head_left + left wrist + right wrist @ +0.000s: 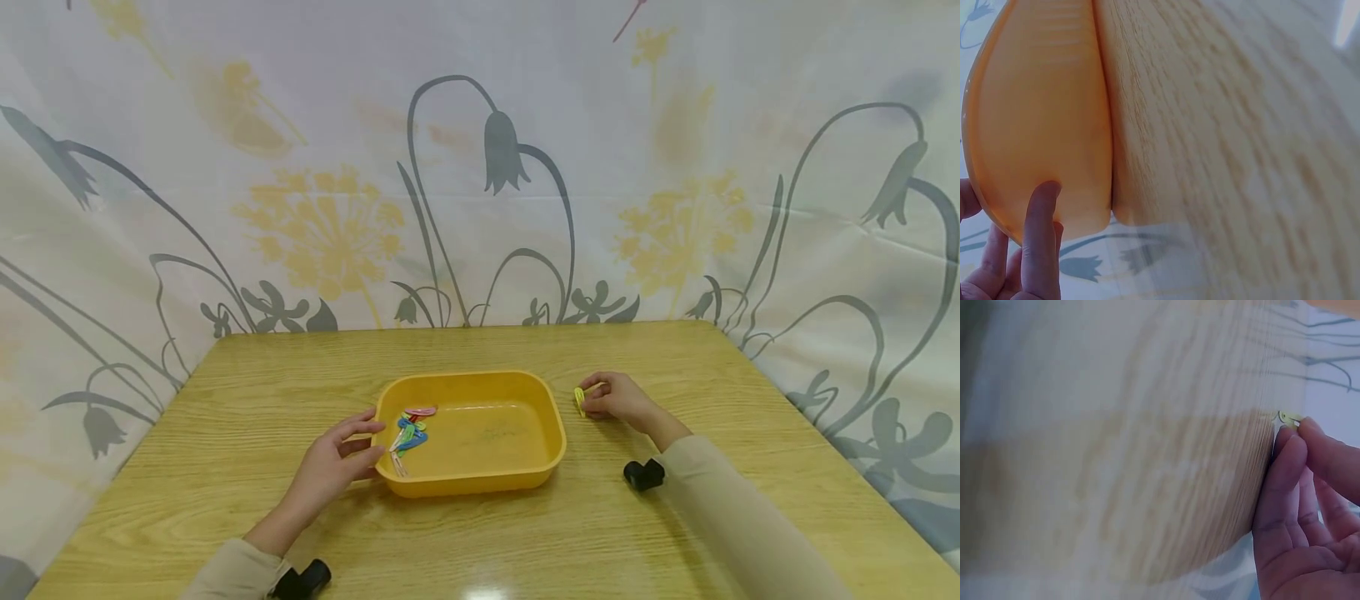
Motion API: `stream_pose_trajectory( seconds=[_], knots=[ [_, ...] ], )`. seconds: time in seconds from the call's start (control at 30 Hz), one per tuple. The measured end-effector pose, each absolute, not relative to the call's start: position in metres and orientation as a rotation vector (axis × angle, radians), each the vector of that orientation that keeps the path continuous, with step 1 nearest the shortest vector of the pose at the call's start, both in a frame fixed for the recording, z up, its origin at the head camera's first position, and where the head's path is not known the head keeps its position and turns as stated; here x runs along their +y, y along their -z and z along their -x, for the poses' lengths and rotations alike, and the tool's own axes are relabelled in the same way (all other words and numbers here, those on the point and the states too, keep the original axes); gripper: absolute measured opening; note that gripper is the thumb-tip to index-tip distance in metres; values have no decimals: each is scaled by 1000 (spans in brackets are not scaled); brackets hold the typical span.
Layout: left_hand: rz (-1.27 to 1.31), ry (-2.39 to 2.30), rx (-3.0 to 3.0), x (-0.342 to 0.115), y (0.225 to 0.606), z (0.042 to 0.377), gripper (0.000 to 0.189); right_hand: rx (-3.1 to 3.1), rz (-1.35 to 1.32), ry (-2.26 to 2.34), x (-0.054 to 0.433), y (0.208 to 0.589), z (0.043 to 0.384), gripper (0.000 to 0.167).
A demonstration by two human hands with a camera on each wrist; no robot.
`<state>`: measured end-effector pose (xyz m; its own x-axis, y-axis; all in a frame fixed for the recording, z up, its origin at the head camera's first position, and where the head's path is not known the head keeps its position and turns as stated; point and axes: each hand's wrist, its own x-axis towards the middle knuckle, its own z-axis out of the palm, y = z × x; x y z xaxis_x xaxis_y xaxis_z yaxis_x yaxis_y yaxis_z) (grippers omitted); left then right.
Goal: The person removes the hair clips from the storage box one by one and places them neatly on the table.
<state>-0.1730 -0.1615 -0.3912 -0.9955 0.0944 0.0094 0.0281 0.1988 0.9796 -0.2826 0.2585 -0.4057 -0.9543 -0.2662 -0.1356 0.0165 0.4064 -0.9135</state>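
A yellow-orange plastic tray (480, 483) stands on the table, several small colourful snap hair clips (412, 440) lying at its left end. My left hand (337, 458) is at that end, fingertips at the rim. In the left wrist view, one finger of it lies extended against the outer wall of the tray (1047, 112), another beside the rim. Right of the tray, my right hand (618, 402) pinches a yellow snap hair clip (579, 401) between thumb and fingertips, close over the table. In the right wrist view, only the end of the clip (1286, 417) shows past the fingertips.
The wood-grain table (480, 542) spreads around the tray. A pale curtain (465, 233) with grey and yellow flower prints hangs along its back and both sides. Black wrist devices (645, 475) sit at both sleeves.
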Motion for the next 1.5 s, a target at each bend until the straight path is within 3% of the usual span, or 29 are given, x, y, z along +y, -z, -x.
stream_pose_trajectory(
  seconds=[0.8,1.5],
  knots=[
    [-114,-1954,2393,-161,391,175,36,2473,242,1471,258,401,286,36],
    [-116,-1948,2385,-163,392,174,38,2566,435,1400,241,356,287,37]
  ],
)
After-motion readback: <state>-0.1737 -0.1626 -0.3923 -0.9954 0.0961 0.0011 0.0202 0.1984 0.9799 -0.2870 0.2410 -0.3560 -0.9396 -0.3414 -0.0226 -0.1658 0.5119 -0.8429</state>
